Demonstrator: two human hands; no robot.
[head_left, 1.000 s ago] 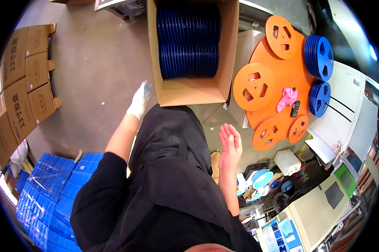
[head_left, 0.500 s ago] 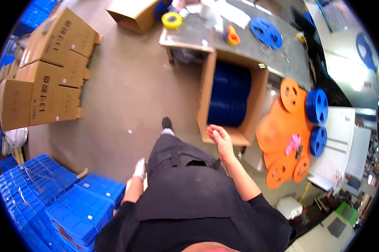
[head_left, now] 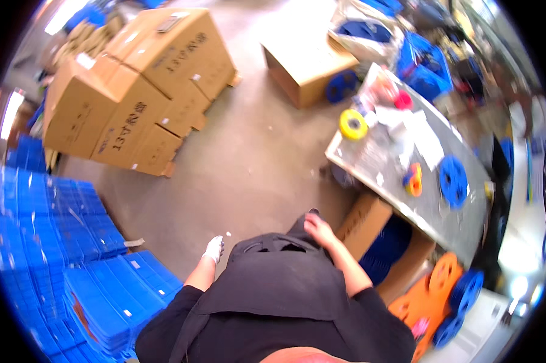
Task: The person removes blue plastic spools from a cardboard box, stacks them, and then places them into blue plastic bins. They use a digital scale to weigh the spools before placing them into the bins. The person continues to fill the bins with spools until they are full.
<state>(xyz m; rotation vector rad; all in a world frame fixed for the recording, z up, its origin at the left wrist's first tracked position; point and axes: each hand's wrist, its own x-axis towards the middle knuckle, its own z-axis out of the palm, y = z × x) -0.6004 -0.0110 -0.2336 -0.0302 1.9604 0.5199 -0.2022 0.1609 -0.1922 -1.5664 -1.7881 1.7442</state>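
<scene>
My left hand [head_left: 213, 248], in a white glove, hangs over the floor by my left side; its fingers are loosely apart and nothing shows in it. My bare right hand [head_left: 319, 230] is in front of my right hip, over my dark trouser leg. Its fingers are slightly bent and smeared a little, with no object visible in them. Closest to this hand is an open cardboard box [head_left: 365, 219] on my right, holding dark blue reels [head_left: 386, 243]. The grey worktable [head_left: 448, 228] partly hides that box.
Stacked cartons [head_left: 143, 112] stand on a pallet at the far left, blue plastic crates [head_left: 112, 290] at the near left. Another carton [head_left: 306, 69] is ahead. Yellow tape [head_left: 353, 124] and a blue reel [head_left: 453, 181] lie on the worktable. Orange discs [head_left: 427, 299] are at the near right.
My view has turned left, so the worktable and reel box sit lower and farther right. My right hand has moved away from the box's edge. My left hand has swung out from my leg.
</scene>
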